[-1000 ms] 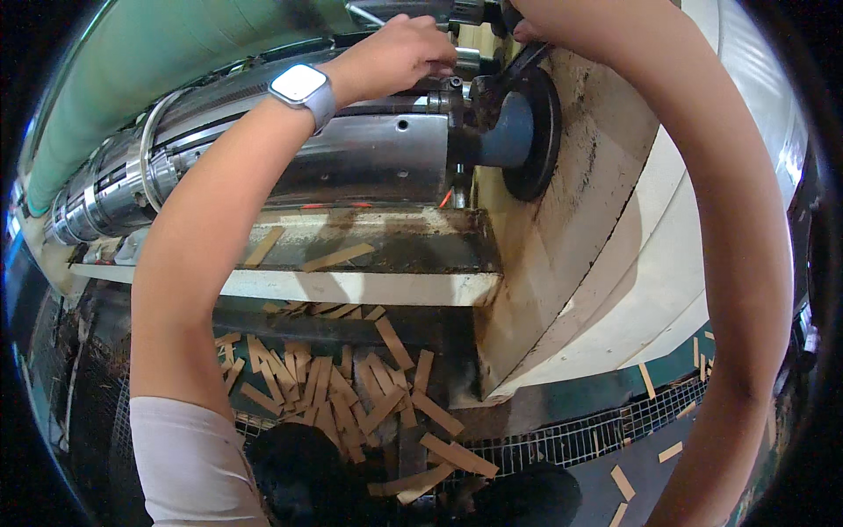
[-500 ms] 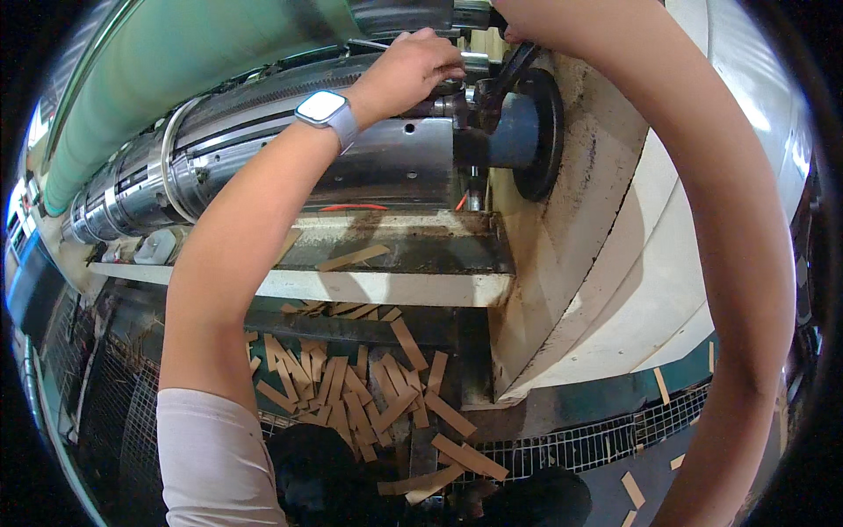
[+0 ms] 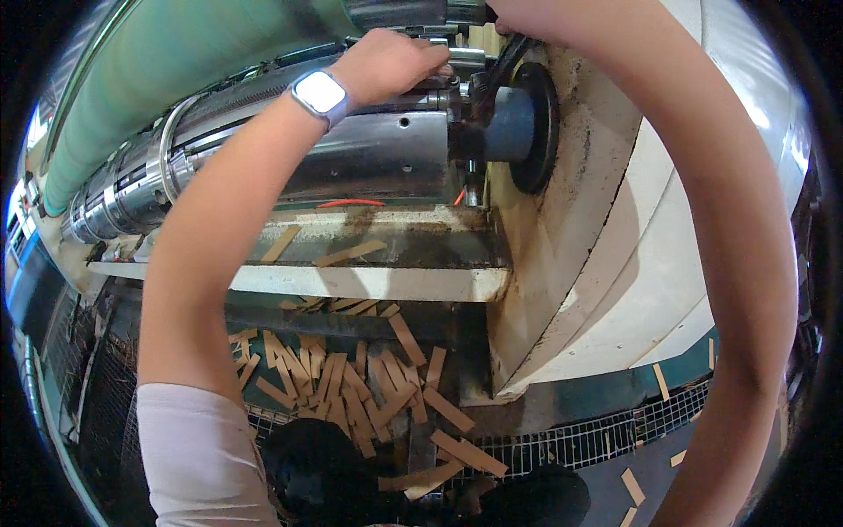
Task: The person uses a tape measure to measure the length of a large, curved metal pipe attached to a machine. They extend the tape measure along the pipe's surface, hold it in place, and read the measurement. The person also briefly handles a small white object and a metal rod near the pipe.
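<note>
My left hand [image 3: 386,68], with a watch on its wrist, rests over the right end of a shiny metal roller [image 3: 378,158]. Its fingers are bent together around a small part by the roller's end fitting, mostly hidden under the hand. My right hand [image 3: 536,19] is at the top edge, closed around the upper end of a dark wrench-like tool [image 3: 507,68]. That tool slants down to the fitting beside the blue shaft collar [image 3: 509,123]. A black round flange [image 3: 540,127] stands just right of the collar.
A large green roller [image 3: 202,79] runs above the metal one. Below are a pale ledge [image 3: 378,283] with cardboard strips on it and a heap of cardboard strips [image 3: 342,386] on the floor. A cream machine side wall [image 3: 580,193] rises at right; a floor grating [image 3: 571,446] lies below.
My left hand has shifted slightly left along the roller, its forearm moving left too. My right hand stays on the tool. The whole view has tilted a little.
</note>
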{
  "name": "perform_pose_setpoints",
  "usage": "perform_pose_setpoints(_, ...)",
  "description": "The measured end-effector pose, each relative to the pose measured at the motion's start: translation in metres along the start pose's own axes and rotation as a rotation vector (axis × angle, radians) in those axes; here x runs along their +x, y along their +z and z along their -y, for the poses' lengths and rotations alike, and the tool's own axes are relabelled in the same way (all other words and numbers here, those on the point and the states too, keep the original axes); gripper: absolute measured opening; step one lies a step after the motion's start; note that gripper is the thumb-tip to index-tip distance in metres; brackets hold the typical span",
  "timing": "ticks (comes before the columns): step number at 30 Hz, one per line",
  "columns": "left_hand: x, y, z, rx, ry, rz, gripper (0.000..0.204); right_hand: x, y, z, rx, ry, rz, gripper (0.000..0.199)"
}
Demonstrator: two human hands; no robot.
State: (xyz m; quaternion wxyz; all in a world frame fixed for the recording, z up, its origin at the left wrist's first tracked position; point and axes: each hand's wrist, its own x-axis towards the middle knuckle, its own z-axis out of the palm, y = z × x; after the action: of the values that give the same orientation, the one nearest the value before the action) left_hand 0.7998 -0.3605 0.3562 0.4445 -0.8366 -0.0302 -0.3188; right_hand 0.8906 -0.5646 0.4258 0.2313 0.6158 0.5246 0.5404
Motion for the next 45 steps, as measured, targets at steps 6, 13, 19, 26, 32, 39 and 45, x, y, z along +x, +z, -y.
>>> perform_pose_setpoints(6, 0.000, 0.008, -0.009, 0.080, -0.095, -0.037, 0.013, 0.000, 0.002, 0.001, -0.022, 0.017, -0.011, 0.018)
perform_pose_setpoints(13, -0.003, 0.003, -0.028, 0.105, -0.234, -0.006, 0.014, 0.001, 0.004, -0.005, 0.003, 0.036, -0.042, 0.017)
perform_pose_setpoints(19, -0.005, -0.003, -0.063, 0.046, -0.546, -0.058, 0.026, 0.003, 0.007, -0.004, 0.041, 0.041, -0.080, 0.017)
perform_pose_setpoints(26, 0.011, 0.005, -0.088, -0.389, -0.829, -0.188, 0.030, -0.009, 0.002, -0.011, -0.030, 0.068, -0.045, 0.016)
perform_pose_setpoints(32, 0.008, 0.000, -0.111, -1.743, -1.388, -0.405, 0.019, -0.005, 0.009, -0.002, 0.015, 0.076, -0.113, 0.015)
perform_pose_setpoints(39, 0.028, 0.006, -0.131, -1.783, -1.437, -0.680, 0.017, -0.013, 0.005, 0.006, 0.004, 0.090, -0.113, 0.014)
perform_pose_setpoints(45, -0.006, 0.022, -0.089, -0.627, -0.834, -0.167, 0.031, -0.014, -0.004, 0.008, -0.003, 0.101, -0.126, 0.014)
